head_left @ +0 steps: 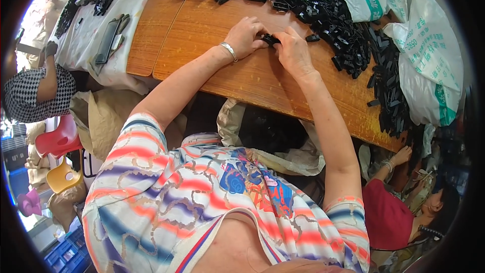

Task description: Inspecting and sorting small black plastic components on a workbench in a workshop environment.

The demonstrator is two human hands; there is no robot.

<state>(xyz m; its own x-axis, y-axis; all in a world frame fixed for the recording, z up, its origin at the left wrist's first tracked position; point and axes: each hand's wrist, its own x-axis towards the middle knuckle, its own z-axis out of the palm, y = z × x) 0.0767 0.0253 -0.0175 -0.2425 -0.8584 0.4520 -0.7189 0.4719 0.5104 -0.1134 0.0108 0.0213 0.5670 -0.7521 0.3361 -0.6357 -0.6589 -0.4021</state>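
Over the wooden table (202, 28), my two hands meet at a small black plastic piece (270, 39). The fingers of my left hand (245, 39), with a silver bracelet at its wrist, close on the piece's left end. My right hand (294, 53) pinches it from the other side, its fingertips partly hiding it. Whether it is one part or two joined together, I cannot tell. Just right of my right hand lies a loose black piece (312, 38). Beyond both hands spreads a big heap of similar black plastic pieces (323, 15).
Long black strips (388, 88) lie along the table's right edge beside a white plastic sack (429, 63). Under the near edge hangs an open sack (232, 121) with dark contents. A phone (106, 41) lies on the left cloth. People sit at left (38, 93) and right (391, 215).
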